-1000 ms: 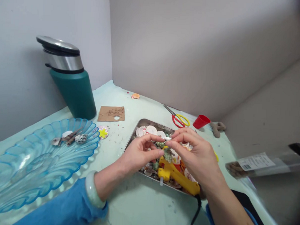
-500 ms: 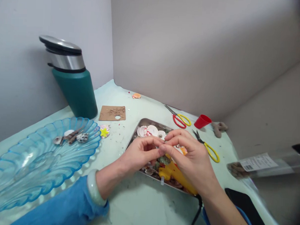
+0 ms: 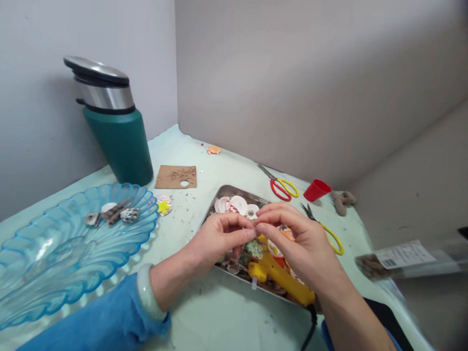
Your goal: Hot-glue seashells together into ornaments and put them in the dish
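My left hand [image 3: 219, 239] and my right hand [image 3: 299, 243] meet fingertip to fingertip above a metal tray [image 3: 213, 208] filled with several shells and small painted pieces. Both hands pinch something tiny between thumbs and forefingers; I cannot make out what it is. A yellow glue gun [image 3: 281, 278] lies in the tray under my right hand, its black cord [image 3: 306, 334] running toward me. A greenish lump [image 3: 254, 249] sits in the tray just below my fingers.
A blue glass dish [image 3: 40, 260] with a few shells stands at the left. Behind it is a green flask [image 3: 117, 134]. A cardboard piece [image 3: 176, 176], red-yellow scissors [image 3: 280, 187], a red cup [image 3: 315, 189], small yellow snips [image 3: 326, 234] and a clear packet [image 3: 405, 255] surround the tray.
Both hands stay together over the tray with only slight finger shifts. The view has drifted a little, uncovering the small yellow snips beside my right hand.
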Motion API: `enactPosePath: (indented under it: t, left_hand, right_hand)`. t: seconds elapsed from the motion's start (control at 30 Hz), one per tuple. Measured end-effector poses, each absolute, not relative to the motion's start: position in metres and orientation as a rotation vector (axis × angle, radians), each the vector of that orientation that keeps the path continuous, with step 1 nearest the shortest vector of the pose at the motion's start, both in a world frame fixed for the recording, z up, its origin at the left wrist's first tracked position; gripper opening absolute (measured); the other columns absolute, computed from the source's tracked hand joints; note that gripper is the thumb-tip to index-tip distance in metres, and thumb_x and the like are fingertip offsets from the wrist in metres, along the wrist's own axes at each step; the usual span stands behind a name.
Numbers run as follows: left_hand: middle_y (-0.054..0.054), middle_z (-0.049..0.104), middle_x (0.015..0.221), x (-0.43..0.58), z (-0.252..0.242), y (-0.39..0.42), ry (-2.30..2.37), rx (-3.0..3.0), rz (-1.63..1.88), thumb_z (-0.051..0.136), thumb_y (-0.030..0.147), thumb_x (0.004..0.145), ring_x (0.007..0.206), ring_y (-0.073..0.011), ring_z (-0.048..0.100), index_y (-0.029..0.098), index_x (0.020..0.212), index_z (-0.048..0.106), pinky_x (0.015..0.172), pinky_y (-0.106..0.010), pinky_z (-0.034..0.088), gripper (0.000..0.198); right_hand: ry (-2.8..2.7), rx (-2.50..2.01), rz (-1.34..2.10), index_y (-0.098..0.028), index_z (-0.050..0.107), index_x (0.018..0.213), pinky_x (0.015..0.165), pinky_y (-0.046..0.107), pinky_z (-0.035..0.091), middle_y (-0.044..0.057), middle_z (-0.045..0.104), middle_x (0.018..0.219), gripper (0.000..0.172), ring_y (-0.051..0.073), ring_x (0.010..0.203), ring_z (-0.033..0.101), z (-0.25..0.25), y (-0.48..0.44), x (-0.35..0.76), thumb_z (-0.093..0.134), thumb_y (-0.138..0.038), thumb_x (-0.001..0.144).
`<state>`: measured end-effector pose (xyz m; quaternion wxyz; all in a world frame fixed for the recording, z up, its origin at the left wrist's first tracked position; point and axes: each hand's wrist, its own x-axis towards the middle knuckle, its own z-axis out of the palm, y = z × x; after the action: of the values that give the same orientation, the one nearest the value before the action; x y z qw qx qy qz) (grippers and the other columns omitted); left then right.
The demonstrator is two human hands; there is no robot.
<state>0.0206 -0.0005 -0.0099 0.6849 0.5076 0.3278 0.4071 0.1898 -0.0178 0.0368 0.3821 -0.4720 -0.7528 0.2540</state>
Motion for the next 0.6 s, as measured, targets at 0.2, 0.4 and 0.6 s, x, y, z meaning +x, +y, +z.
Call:
enactPosePath:
  t: [0.2, 0.4, 0.6]
  left_hand:
    - [0.001, 0.057, 0.066, 0.0207, -0.0105, -0.0001, 0.741, 1.1, 0.907, 0.068, 0.039, 0.075, 0.045, -0.0043, 0.046, 0.014, 0.089, 0.067, 0.045, -0.019, 0.033, 0.029]
    - [0.003, 0.058, 0.063, 0.0219, -0.0108, -0.0002, 0.74, 1.052, 0.964, 0.066, 0.04, 0.078, 0.043, -0.0043, 0.046, 0.015, 0.099, 0.065, 0.048, -0.02, 0.037, 0.032]
    - [0.007, 0.045, 0.046, 0.0234, -0.0092, -0.0002, 0.777, 1.057, 1.028, 0.061, 0.041, 0.081, 0.042, -0.0071, 0.043, 0.014, 0.101, 0.063, 0.049, -0.02, 0.038, 0.034]
  right_hand:
    - [-1.972, -1.206, 0.56, -0.02, 0.061, 0.074, 0.084, 0.031, 0.043, 0.002, 0.063, 0.091, 0.013, 0.017, 0.091, 0.058, 0.0393, -0.0193, 0.189, 0.058, -0.017, 0.087]
    - [-1.97, -1.227, 0.421, -0.02, 0.06, 0.076, 0.08, 0.03, 0.043, 0.002, 0.063, 0.088, 0.012, 0.016, 0.086, 0.058, 0.0385, -0.0177, 0.1897, 0.057, -0.017, 0.088]
    - [-1.956, -1.239, 0.286, -0.02, 0.058, 0.075, 0.079, 0.032, 0.043, 0.003, 0.062, 0.085, 0.013, 0.018, 0.086, 0.057, 0.0386, -0.0168, 0.1936, 0.057, -0.017, 0.088]
